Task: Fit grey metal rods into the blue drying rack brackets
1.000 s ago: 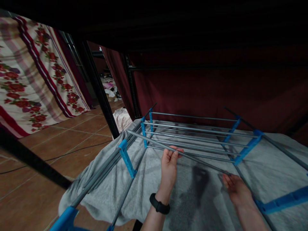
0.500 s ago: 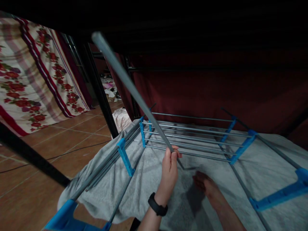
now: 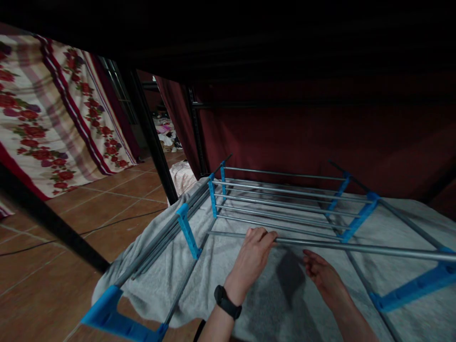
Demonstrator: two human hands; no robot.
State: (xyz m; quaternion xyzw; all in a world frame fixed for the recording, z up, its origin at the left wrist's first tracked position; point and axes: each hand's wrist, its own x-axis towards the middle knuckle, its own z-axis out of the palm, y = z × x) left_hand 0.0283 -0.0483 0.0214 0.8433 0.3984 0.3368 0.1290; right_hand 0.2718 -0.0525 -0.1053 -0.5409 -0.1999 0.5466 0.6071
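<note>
A drying rack of grey metal rods and blue plastic connectors (image 3: 358,218) lies flat on a grey blanket (image 3: 245,294). My left hand (image 3: 254,254), with a black band on its wrist, is closed round a loose grey rod (image 3: 356,247) near its left end. The rod lies almost level across the rack, running to the right edge of the view. My right hand (image 3: 322,273) hovers just below the rod with its fingers loosely spread and nothing in it.
A black bed-frame post (image 3: 153,142) stands at the blanket's left corner. Brown tiled floor (image 3: 89,209) lies to the left, with a flowered cloth (image 3: 46,123) hanging beyond. A dark red curtain (image 3: 320,137) closes the back. A dark bunk hangs overhead.
My left hand swung the rod up to point steeply up and left, then brought it down level across the rack. My right hand let go of the rod and drew left beneath it.
</note>
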